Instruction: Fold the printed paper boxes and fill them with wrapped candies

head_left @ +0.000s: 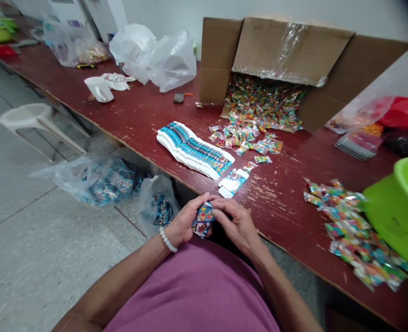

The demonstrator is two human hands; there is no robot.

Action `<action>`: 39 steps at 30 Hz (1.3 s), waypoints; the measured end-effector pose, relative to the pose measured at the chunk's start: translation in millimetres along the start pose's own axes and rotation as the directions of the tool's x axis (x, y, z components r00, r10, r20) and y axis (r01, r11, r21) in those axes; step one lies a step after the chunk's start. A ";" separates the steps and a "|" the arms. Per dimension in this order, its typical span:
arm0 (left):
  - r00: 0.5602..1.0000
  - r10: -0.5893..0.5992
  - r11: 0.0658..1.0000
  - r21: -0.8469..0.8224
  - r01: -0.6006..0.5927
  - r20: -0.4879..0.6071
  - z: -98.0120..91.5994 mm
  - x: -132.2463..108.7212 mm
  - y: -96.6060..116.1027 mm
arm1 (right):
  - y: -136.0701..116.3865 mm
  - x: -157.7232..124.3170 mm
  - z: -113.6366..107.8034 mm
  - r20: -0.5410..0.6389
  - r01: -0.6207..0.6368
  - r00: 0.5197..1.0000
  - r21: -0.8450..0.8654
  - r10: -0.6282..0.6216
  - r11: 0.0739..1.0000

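Left hand (185,222): closed narrowly on a printed packet (203,220), which is held just off the table edge.
Right hand (236,223): curved, fingers pressed against the packet's far side.
Nearby: blue-and-white cards (195,150) are stacked on the red-brown table (286,203).

Glossy printed packet (203,220), probably coated paper, chipped painted wood tabletop (280,203), smooth green plastic basin (402,207)

My left hand (185,222) and right hand (236,226) make two, on one printed packet (203,220). I count one cardboard box (276,50), one white mug (99,89), one green basin (399,212), one white stool (34,117), and two plastic bags (96,180) on the floor (51,258).
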State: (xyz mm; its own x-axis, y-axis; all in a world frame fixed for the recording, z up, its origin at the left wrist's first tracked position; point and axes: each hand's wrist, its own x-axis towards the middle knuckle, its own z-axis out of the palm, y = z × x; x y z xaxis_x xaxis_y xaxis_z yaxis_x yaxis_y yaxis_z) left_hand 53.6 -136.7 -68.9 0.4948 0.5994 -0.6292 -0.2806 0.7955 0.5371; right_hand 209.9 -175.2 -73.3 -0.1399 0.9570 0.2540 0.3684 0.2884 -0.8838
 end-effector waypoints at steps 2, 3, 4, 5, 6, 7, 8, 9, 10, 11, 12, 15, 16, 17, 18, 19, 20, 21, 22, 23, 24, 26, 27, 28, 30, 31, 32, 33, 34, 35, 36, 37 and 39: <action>1.000 -0.024 0.993 -0.117 0.024 0.001 2.4 1.9 -1.8 | 5.5 -6.4 6.3 -0.051 0.099 0.993 -0.068 -0.103 0.993; 1.000 -0.008 0.987 -0.158 0.008 -0.001 3.9 2.7 -3.6 | 8.0 -9.2 8.4 -0.058 0.121 0.990 -0.119 -0.129 0.985; 1.000 0.025 0.983 -0.183 -0.025 -0.001 5.5 3.3 -5.6 | 10.2 -11.5 9.8 -0.047 0.131 0.989 -0.176 -0.141 0.976; 0.998 0.070 0.978 -0.196 -0.068 0.005 6.7 3.6 -7.6 | 11.6 -13.3 10.8 -0.024 0.135 0.989 -0.239 -0.145 0.962; 0.993 0.118 0.973 -0.203 -0.112 0.019 7.5 3.5 -9.6 | 12.1 -14.6 11.6 -0.001 0.141 0.989 -0.302 -0.148 0.943; 0.985 0.170 0.966 -0.206 -0.160 0.035 7.7 3.2 -11.6 | 11.7 -15.6 12.5 0.018 0.149 0.988 -0.364 -0.153 0.920; 0.974 0.220 0.958 -0.201 -0.206 0.050 7.2 2.7 -13.4 | 10.5 -16.4 13.7 0.030 0.157 0.987 -0.425 -0.160 0.891; 0.963 0.261 0.951 -0.189 -0.245 0.065 6.3 2.2 -15.1 | 8.6 -17.0 15.3 0.032 0.160 0.986 -0.486 -0.166 0.859; 0.952 0.296 0.945 -0.171 -0.280 0.080 5.1 1.6 -16.7 | 6.5 -17.6 17.2 0.025 0.156 0.985 -0.543 -0.170 0.825; 0.941 0.327 0.938 -0.150 -0.312 0.090 3.8 1.1 -18.1 | 4.3 -17.9 19.4 0.012 0.148 0.984 -0.590 -0.175 0.794; 0.934 0.344 0.935 -0.129 -0.331 0.099 2.5 0.5 -19.2 | 2.3 -17.7 21.7 0.001 0.143 0.983 -0.622 -0.181 0.770; 0.930 0.344 0.939 -0.075 -0.337 0.129 -1.0 -3.7 -19.3 | -0.8 -14.4 28.1 0.003 0.145 0.983 -0.622 -0.183 0.770; 0.933 0.331 0.944 -0.043 -0.328 0.140 -2.8 -6.3 -18.0 | -1.0 -12.6 29.8 0.012 0.146 0.985 -0.593 -0.172 0.792; 0.937 0.318 0.947 -0.003 -0.321 0.146 -5.5 -9.4 -15.9 | -1.0 -10.8 31.1 0.029 0.146 0.987 -0.556 -0.157 0.818; 0.940 0.310 0.947 0.047 -0.319 0.142 -9.8 -12.5 -13.2 | -0.8 -9.3 32.2 0.052 0.149 0.988 -0.513 -0.143 0.845; 0.942 0.313 0.940 0.103 -0.325 0.119 -16.2 -15.1 -9.9 | -0.7 -8.2 32.8 0.077 0.154 0.988 -0.468 -0.133 0.870; 0.941 0.330 0.927 0.164 -0.338 0.076 -25.0 -16.7 -6.2 | -0.6 -7.6 32.9 0.100 0.159 0.987 -0.424 -0.129 0.892; 0.932 0.362 0.906 0.228 -0.356 0.016 -36.3 -16.9 -2.1 | -0.5 -7.7 32.5 0.111 0.161 0.986 -0.387 -0.128 0.908; 0.910 0.410 0.876 0.305 -0.375 -0.059 -50.2 -15.4 2.4 | -0.6 -8.3 31.7 0.108 0.159 0.986 -0.360 -0.128 0.919; 0.869 0.474 0.837 0.383 -0.392 -0.145 -66.0 -12.3 7.1 | -0.6 -9.4 30.4 0.091 0.151 0.988 -0.342 -0.127 0.927; 0.806 0.546 0.790 0.461 -0.405 -0.228 -83.0 -7.9 12.1 | -0.6 -10.7 28.7 0.065 0.141 0.990 -0.330 -0.127 0.933; 0.655 0.677 0.683 0.618 -0.389 -0.336 -116.2 2.8 22.9 | -0.2 -13.1 24.5 0.015 0.125 0.992 -0.313 -0.127 0.941; 0.625 0.691 0.676 0.631 -0.381 -0.363 -130.1 7.6 28.5 | 0.4 -13.6 21.8 -0.004 0.123 0.991 -0.308 -0.130 0.943; 0.604 0.704 0.665 0.643 -0.379 -0.372 -140.6 11.2 34.2 | 1.6 -13.1 18.6 -0.022 0.123 0.990 -0.307 -0.136 0.944; 0.574 0.729 0.645 0.656 -0.392 -0.374 -148.5 13.7 45.4 | 6.6 -8.1 9.4 -0.081 0.111 0.986 -0.325 -0.144 0.939; 0.559 0.745 0.630 0.662 -0.407 -0.365 -145.1 12.6 50.5 | 11.1 -3.1 3.0 -0.121 0.092 0.983 -0.344 -0.142 0.934; 0.539 0.769 0.600 0.678 -0.425 -0.343 -137.1 10.4 54.9 | 17.3 3.6 -4.8 -0.166 0.064 0.977 -0.370 -0.134 0.927; 0.515 0.803 0.549 0.707 -0.446 -0.300 -124.8 7.9 58.3 | 25.2 11.8 -13.6 -0.216 0.027 0.969 -0.399 -0.123 0.917; 0.493 0.837 0.485 0.739 -0.467 -0.238 -109.1 5.8 60.5 | 34.6 20.9 -23.2 -0.263 -0.017 0.959 -0.431 -0.108 0.902; 0.454 0.884 0.352 0.805 -0.478 -0.117 -91.1 4.7 61.2 | 45.1 30.5 -33.1 -0.304 -0.062 0.948 -0.468 -0.095 0.882; 0.421 0.907 0.200 0.857 -0.475 0.021 -71.9 5.3 60.5 | 55.8 39.9 -42.8 -0.336 -0.103 0.938 -0.503 -0.084 0.858; 0.409 0.896 0.041 0.887 -0.461 0.171 -52.7 7.7 58.4 | 66.1 48.5 -51.8 -0.353 -0.139 0.933 -0.522 -0.065 0.841; 0.446 0.782 -0.265 0.880 -0.395 0.436 -17.8 18.0 51.2 | 82.9 61.3 -65.9 -0.348 -0.189 0.937 -0.548 -0.017 0.815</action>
State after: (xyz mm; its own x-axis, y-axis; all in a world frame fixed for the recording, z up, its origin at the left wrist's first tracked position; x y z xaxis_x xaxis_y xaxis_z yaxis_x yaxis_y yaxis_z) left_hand 33.4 -83.6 -62.8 0.3598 0.8505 0.3838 0.6024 -0.5258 0.6005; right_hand 292.4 -90.6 -105.1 0.1829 0.9025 0.3899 0.8301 0.0707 -0.5531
